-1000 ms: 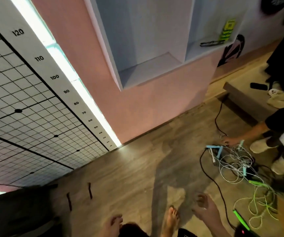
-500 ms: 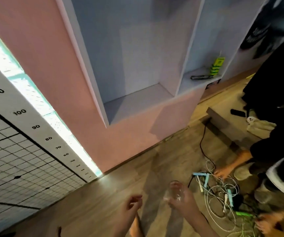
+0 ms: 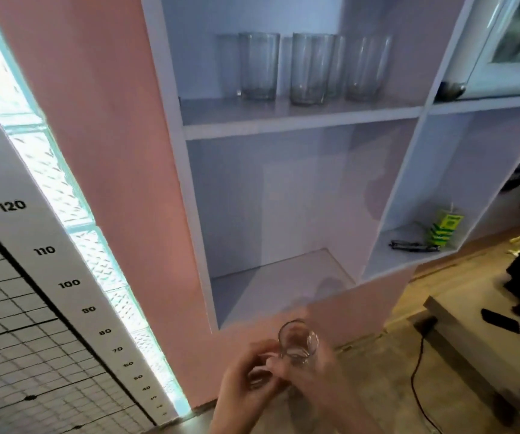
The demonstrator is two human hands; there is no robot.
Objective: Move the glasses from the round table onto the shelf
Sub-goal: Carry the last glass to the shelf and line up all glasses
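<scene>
A clear drinking glass (image 3: 298, 342) is upright below the shelf unit's lower edge, and my right hand (image 3: 318, 386) grips it from the right. My left hand (image 3: 242, 390) comes in from the left, its curled fingers closing on the lower part of the same glass; motion blur hides the exact contact. Several tall clear glasses (image 3: 307, 68) stand in a row on the upper shelf (image 3: 283, 120) of the white unit. The compartment below (image 3: 271, 289) holds nothing. The round table is out of view.
The right compartment holds a green carton (image 3: 443, 228) and a dark folded object (image 3: 412, 245). A pink wall panel (image 3: 96, 151) flanks the unit on the left. A black cable (image 3: 416, 368) runs over the wooden floor, beside a low grey platform (image 3: 471, 333).
The view has swung up from the floor to the shelf unit. My right hand has lifted the glass higher and my left hand has come across to meet it.
</scene>
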